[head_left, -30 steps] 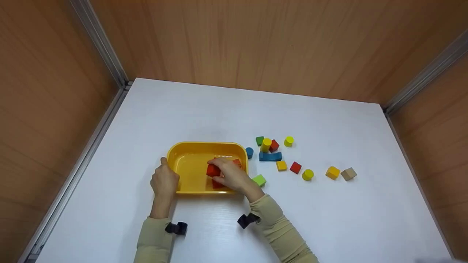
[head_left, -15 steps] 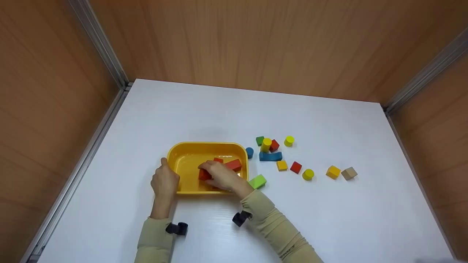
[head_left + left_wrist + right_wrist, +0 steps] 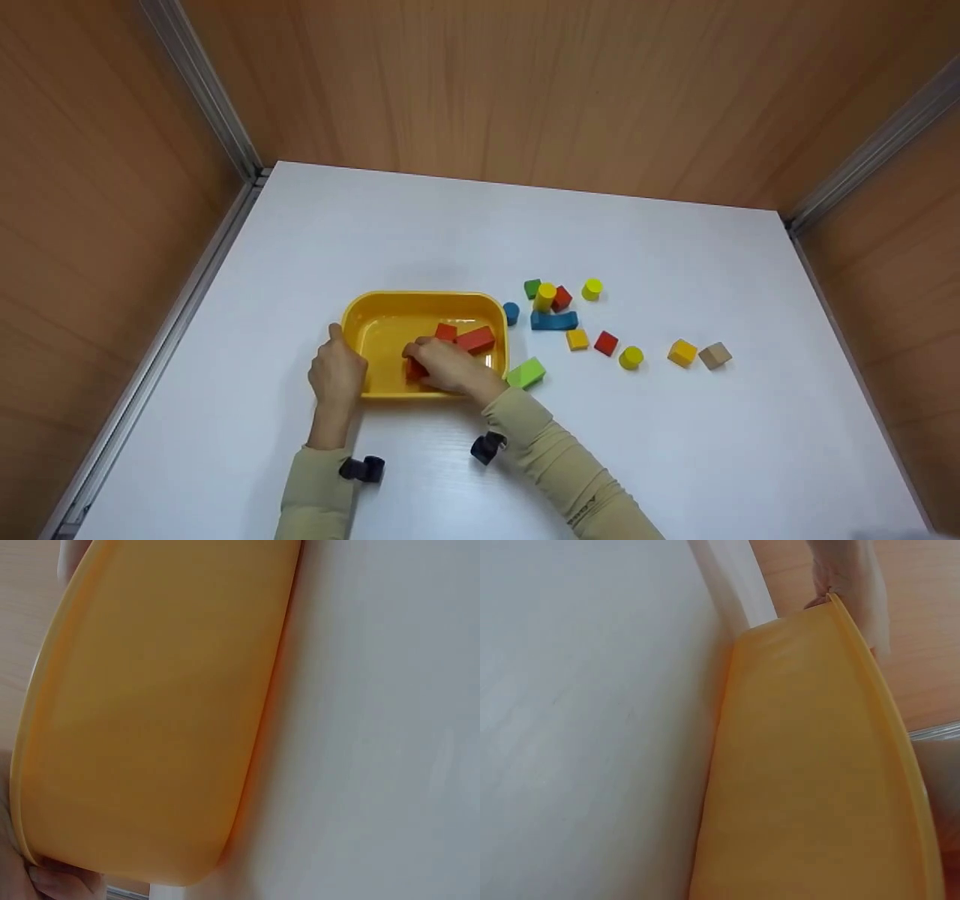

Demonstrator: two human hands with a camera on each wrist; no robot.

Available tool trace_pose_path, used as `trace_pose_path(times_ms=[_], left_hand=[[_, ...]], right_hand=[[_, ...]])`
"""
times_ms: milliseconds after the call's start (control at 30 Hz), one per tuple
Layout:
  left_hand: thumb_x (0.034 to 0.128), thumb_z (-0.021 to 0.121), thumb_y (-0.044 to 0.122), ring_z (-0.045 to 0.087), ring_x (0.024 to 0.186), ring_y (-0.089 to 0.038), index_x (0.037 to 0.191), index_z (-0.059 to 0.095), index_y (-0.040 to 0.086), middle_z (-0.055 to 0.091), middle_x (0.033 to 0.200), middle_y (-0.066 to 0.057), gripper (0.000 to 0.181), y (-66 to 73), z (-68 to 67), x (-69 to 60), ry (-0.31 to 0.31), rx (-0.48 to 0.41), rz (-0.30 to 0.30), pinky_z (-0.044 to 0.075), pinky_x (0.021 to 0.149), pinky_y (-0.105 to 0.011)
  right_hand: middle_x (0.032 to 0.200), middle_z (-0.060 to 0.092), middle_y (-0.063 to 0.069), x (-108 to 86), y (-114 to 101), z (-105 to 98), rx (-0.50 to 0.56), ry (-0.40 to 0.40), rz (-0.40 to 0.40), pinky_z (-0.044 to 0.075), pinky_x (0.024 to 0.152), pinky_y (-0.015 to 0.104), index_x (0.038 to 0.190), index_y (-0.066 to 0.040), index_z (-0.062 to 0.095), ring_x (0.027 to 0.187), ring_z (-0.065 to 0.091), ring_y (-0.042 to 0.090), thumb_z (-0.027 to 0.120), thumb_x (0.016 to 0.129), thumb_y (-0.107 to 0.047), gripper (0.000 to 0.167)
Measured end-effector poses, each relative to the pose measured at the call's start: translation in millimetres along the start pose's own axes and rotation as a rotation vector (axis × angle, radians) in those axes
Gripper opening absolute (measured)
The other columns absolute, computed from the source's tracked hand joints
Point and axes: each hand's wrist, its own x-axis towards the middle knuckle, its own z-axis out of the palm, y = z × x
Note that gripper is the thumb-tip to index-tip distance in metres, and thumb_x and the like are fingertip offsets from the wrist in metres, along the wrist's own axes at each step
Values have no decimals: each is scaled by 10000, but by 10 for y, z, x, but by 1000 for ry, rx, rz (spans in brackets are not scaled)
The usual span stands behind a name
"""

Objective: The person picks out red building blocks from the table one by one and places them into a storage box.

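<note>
A yellow plastic tray stands on the white table in the head view. Its left rim is gripped by my left hand; the left wrist view shows fingers at the corner of the tray wall. Inside the tray, my right hand holds a red block low near the floor, partly covered by the fingers. Just behind that hand lie a red rectangular block and a smaller red block. The right wrist view has only the tray's outer wall and the left hand beyond it.
Right of the tray lie a light green block, a blue curved block, a blue cylinder, a red cube, several yellow pieces and a plain wooden cube. Wooden panels wall the table.
My right hand has moved left and down inside the tray with the red block. The two red blocks behind it have come into fuller view. My left hand stays on the rim.
</note>
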Motion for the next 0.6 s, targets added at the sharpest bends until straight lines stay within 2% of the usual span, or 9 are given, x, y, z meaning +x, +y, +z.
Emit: trace_pose_path(times_ms=[333, 600], left_hand=[[742, 547, -43, 544, 527, -260, 1077, 421, -67, 576, 720, -197, 359, 1, 6, 1, -23, 1, -17, 423, 440, -369], [737, 532, -51, 537, 516, -266, 1059, 424, -63, 568, 702, -198, 340, -4, 23, -1, 6, 13, 8, 423, 438, -378]], right_hand=[[854, 521, 12, 41, -40, 36, -73, -29, 1, 423, 691, 200, 1006, -101, 582, 747, 489, 128, 679, 762, -150, 267], [799, 514, -2, 69, -38, 79, -126, -17, -5, 416, 646, 183, 920, -119, 572, 719, 492, 115, 678, 756, -171, 202]])
